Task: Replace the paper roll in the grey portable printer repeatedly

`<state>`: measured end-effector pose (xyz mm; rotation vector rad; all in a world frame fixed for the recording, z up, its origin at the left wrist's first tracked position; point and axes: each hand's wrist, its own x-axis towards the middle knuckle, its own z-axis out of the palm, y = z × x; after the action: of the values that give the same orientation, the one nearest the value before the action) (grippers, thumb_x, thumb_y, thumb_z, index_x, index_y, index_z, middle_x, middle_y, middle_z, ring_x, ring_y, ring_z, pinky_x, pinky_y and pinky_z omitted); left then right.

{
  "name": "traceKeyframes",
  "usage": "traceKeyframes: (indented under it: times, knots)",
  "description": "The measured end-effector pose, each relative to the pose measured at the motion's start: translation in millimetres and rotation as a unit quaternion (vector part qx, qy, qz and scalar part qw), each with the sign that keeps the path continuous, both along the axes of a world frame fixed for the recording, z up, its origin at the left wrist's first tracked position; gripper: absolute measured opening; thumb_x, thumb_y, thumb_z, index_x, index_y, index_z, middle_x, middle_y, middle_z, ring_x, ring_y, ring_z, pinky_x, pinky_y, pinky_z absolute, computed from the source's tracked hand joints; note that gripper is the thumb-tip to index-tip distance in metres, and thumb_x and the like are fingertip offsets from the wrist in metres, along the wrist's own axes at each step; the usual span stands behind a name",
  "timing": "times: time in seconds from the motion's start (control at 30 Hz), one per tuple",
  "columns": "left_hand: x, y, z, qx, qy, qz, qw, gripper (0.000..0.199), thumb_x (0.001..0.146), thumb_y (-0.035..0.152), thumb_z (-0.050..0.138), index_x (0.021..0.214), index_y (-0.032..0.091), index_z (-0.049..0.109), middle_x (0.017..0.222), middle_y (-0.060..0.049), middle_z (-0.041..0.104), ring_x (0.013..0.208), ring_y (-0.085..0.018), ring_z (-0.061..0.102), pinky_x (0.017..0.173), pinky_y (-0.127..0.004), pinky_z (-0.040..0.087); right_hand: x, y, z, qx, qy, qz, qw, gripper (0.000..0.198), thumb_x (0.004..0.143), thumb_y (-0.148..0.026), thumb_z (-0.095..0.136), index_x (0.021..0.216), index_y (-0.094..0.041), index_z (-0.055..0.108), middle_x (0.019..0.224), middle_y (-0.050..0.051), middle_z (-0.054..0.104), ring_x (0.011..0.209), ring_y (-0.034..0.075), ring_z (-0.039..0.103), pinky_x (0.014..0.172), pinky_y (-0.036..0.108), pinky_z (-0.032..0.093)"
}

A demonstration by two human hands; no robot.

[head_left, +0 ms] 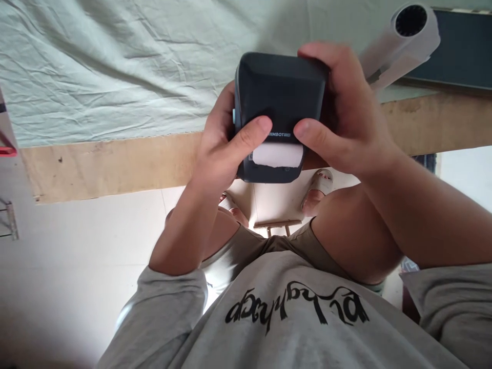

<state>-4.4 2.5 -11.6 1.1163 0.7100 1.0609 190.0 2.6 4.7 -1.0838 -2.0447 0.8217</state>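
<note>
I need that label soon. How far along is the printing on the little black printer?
Done: the black label printer is off the cloth-covered table, gripped by the left hand and the right hand. In hand: a white label pokes from its slot, both thumbs beside it. Left: the label is not yet torn off.

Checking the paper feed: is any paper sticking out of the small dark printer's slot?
Yes, out. A white strip of paper protrudes from the slot of the dark boxy label printer, between the thumbs of the left hand and right hand.
</note>
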Motion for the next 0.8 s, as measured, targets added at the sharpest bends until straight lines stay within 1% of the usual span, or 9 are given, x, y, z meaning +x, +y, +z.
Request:
traceKeyframes:
  times: [0.07, 0.13, 0.27, 0.33, 0.4, 0.53, 0.63, 0.7, 0.8]
  knots:
    - [-1, 3, -2.8, 0.019, -0.010, -0.021, 1.000, 0.038, 0.082, 0.045, 0.063, 0.108, 0.020, 0.055, 0.099, -0.006, 0.061, 0.087, -0.017, 0.059, 0.067, -0.027, 0.051, -1, 0, 1, 0.014, -0.019, -0.010, 1.000, 0.059, 0.085, -0.046, 0.051, 0.133, -0.017, 0.032, 0.128, 0.004, 0.044, 0.092, 0.001, 0.050, 0.079, 0.012, 0.048]
    - [-3, 8, -6.7, 0.026, -0.012, -0.026, 0.999, 0.042, 0.081, 0.049, 0.064, 0.111, 0.021, 0.055, 0.098, -0.005, 0.060, 0.087, -0.017, 0.058, 0.066, -0.028, 0.050, -1, 0, 0, 0.018, -0.025, -0.020, 0.999, 0.057, 0.085, -0.047, 0.049, 0.133, -0.021, 0.031, 0.129, 0.002, 0.043, 0.095, 0.002, 0.050, 0.080, 0.015, 0.048]
    - [-4, 15, -8.5, 0.029, -0.056, -0.065, 0.996, 0.053, 0.080, 0.059, 0.059, 0.123, 0.029, 0.050, 0.121, 0.003, 0.056, 0.120, -0.023, 0.050, 0.091, -0.032, 0.051, 0, 0, 0, 0.003, -0.015, -0.010, 1.000, 0.059, 0.085, -0.049, 0.047, 0.135, -0.025, 0.026, 0.135, 0.002, 0.037, 0.105, 0.005, 0.050, 0.086, 0.018, 0.049]
    - [-3, 16, -4.2, -0.019, -0.087, -0.052, 0.995, 0.037, 0.089, 0.051, 0.048, 0.121, 0.032, 0.052, 0.129, 0.008, 0.052, 0.133, -0.023, 0.038, 0.102, -0.030, 0.046, 0, -1, 3, -0.003, -0.024, -0.009, 1.000, 0.059, 0.087, -0.049, 0.045, 0.135, -0.022, 0.027, 0.136, 0.003, 0.037, 0.110, 0.005, 0.049, 0.091, 0.019, 0.048]
    - [-1, 13, 2.0, -0.065, -0.103, -0.037, 0.992, 0.028, 0.095, 0.042, 0.036, 0.114, 0.031, 0.054, 0.130, 0.009, 0.053, 0.137, -0.019, 0.034, 0.106, -0.029, 0.043, -1, -1, 5, -0.003, -0.039, -0.014, 0.999, 0.058, 0.088, -0.048, 0.043, 0.134, -0.016, 0.029, 0.134, 0.005, 0.040, 0.113, 0.006, 0.048, 0.098, 0.020, 0.046]
    - [4, 2, 9.9, -0.148, -0.131, 0.012, 0.980, 0.035, 0.098, 0.041, 0.028, 0.108, 0.019, 0.055, 0.112, -0.005, 0.059, 0.128, -0.019, 0.044, 0.105, -0.034, 0.042, -2, -2, 8, 0.023, -0.011, -0.020, 0.999, 0.057, 0.087, -0.042, 0.043, 0.134, -0.011, 0.032, 0.134, 0.008, 0.040, 0.126, 0.009, 0.043, 0.112, 0.025, 0.038]
    - [5, -2, 6.9, -0.173, -0.103, 0.070, 0.977, 0.044, 0.093, 0.054, 0.036, 0.085, 0.017, 0.057, 0.088, -0.005, 0.057, 0.114, -0.021, 0.051, 0.091, -0.033, 0.046, -1, -1, 6, 0.032, 0.002, 0.009, 0.999, 0.062, 0.084, -0.042, 0.046, 0.136, -0.011, 0.030, 0.140, 0.010, 0.035, 0.135, 0.012, 0.038, 0.117, 0.029, 0.035]
    - [3, 0, 2.7, -0.154, -0.077, 0.070, 0.983, 0.048, 0.090, 0.060, 0.038, 0.085, 0.018, 0.060, 0.090, -0.004, 0.059, 0.109, -0.021, 0.051, 0.086, -0.032, 0.046, 1, 0, 3, 0.039, -0.014, 0.022, 0.999, 0.069, 0.082, -0.044, 0.050, 0.138, -0.010, 0.029, 0.142, 0.012, 0.034, 0.137, 0.015, 0.036, 0.118, 0.031, 0.034]
    - [1, 3, -0.1, -0.124, -0.085, 0.023, 0.988, 0.051, 0.088, 0.062, 0.039, 0.095, 0.018, 0.063, 0.098, -0.005, 0.061, 0.102, -0.020, 0.053, 0.085, -0.032, 0.047, 3, 1, -1, 0.047, -0.022, 0.025, 0.998, 0.075, 0.079, -0.044, 0.055, 0.141, -0.013, 0.028, 0.143, 0.011, 0.033, 0.136, 0.017, 0.037, 0.113, 0.031, 0.038]
